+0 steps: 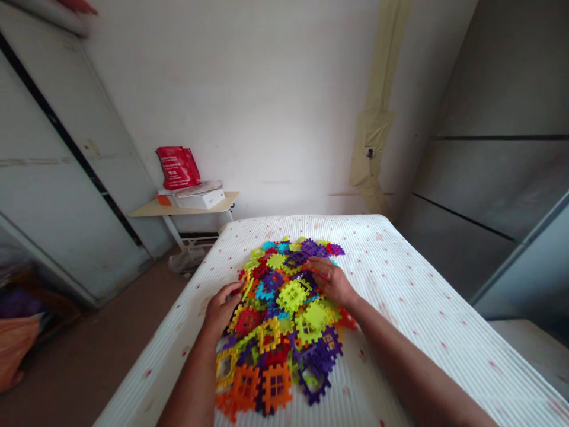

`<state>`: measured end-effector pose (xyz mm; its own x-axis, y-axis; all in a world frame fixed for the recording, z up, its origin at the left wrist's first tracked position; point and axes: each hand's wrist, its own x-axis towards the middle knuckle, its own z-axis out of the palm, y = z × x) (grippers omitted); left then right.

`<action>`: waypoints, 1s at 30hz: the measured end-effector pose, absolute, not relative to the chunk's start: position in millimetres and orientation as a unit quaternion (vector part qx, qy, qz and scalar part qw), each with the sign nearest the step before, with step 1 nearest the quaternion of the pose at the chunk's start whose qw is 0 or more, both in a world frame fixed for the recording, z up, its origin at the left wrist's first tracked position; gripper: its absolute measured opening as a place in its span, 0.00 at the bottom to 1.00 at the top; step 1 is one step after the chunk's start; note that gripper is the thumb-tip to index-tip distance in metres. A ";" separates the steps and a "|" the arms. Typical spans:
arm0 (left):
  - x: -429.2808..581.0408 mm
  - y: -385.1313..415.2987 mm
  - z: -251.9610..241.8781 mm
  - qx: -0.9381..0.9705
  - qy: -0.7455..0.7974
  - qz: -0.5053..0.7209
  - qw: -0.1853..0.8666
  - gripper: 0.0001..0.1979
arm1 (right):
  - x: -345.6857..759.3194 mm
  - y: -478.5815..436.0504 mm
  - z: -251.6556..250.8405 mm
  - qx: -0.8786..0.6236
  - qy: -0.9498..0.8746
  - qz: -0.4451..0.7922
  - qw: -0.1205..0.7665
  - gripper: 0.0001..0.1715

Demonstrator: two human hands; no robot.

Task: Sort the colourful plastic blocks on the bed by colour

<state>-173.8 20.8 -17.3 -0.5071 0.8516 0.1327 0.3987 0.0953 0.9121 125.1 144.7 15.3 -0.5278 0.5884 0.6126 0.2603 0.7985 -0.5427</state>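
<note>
A pile of flat plastic interlocking tiles (284,308) in yellow, purple, orange, red, green and blue lies on a white ribbed bed cover (400,284) with small red marks. My left hand (222,308) rests at the pile's left edge, fingers curled around a yellow tile (246,289). My right hand (331,280) lies flat on the pile's right side, fingers stretched over purple and red tiles.
A small beige side table (186,209) stands beyond the bed at the left, carrying a white box and a red bag (178,167). Grey wardrobe doors line both sides. An orange bag (15,350) sits on the floor at the left.
</note>
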 end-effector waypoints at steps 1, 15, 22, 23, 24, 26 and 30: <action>-173.2 20.5 -16.8 0.441 0.705 0.508 0.226 0.24 | 122.1 142.7 14.1 -0.244 -0.858 0.195 0.408 0.20; -170.2 17.0 -12.7 0.401 0.705 0.523 0.261 0.23 | 133.2 143.6 16.8 -0.221 -0.843 0.276 0.407 0.16; -170.1 15.5 -12.0 0.394 0.680 0.546 0.291 0.27 | 136.1 142.8 14.9 -0.244 -0.810 0.322 0.424 0.11; -170.7 15.4 -12.3 0.390 0.672 0.555 0.298 0.27 | 136.9 142.4 14.8 -0.251 -0.806 0.329 0.422 0.11; -171.2 15.4 -12.7 0.384 0.666 0.564 0.301 0.27 | 137.6 141.9 14.9 -0.260 -0.802 0.338 0.419 0.11; -172.4 15.5 -13.3 0.373 0.661 0.578 0.300 0.27 | 138.7 141.2 14.9 -0.278 -0.789 0.357 0.416 0.11; -173.1 16.4 -13.3 0.357 0.667 0.590 0.283 0.28 | 140.5 144.3 12.9 -0.303 -0.747 0.397 0.439 0.09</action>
